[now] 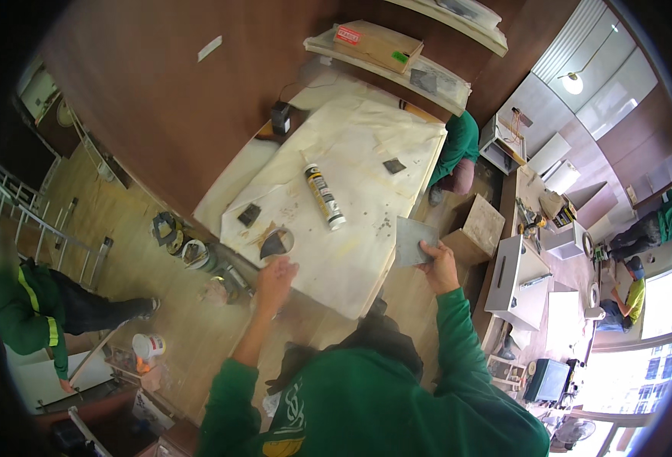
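Over the right side of the covered table (pixel 351 278), my right hand (pixel 441 270) pinches a grey square sheet (pixel 415 241) that looks like sandpaper, thumb on its face. My left hand (pixel 276 283) is at the table's near left edge, slightly blurred with fingers curled in; anything inside them is hidden. Just beyond its fingertips is a round piece (pixel 276 244), partly dark and partly pale. A sealant cartridge (pixel 324 196) lies in the middle of the cover. Two small dark pads, one on the left (pixel 249 214) and one at the back (pixel 394 165), rest there too.
A shelf (pixel 443 95) bearing a cardboard box (pixel 378 44) juts over the table's far end. One person (pixel 458 148) crouches beyond the right edge, near a wooden box (pixel 475 230). Another (pixel 35 308) stands at left. Buckets (pixel 194 254) and tools sit on the floor.
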### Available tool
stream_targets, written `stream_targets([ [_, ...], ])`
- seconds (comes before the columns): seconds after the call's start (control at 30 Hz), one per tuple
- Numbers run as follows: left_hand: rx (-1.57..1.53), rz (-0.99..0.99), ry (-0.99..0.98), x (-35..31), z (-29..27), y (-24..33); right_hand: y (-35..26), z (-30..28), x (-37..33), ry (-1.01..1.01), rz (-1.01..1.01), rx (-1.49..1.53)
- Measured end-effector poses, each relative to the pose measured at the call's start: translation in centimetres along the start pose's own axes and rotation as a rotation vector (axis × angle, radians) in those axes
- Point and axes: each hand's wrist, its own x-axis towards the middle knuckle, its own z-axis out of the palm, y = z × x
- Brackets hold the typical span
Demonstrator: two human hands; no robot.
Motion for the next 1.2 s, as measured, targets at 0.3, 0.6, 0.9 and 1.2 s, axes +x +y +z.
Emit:
stream_targets([
  [0.3, 0.212, 0.085, 0.545, 22.8, 4.3, -4.0, -8.3, -7.8, 23.1, 0.112, -0.686, -1.133],
  [0.6, 0.995, 0.108, 0.725, 28.6, 7.9, -4.2, -12.2, -6.1, 49.5, 0.034, -0.986, -1.441],
  [0.9, 0.995, 0.077, 0.758, 29.2, 9.6, -2.6, -12.1, 1.7, 66.4, -0.03, -1.348, -1.705],
  [1.2, 0.941, 0.002, 0.75, 29.3, 9.3, -2.9, -10.2, 5.1, 71.3, -0.114, -1.281, -1.854],
])
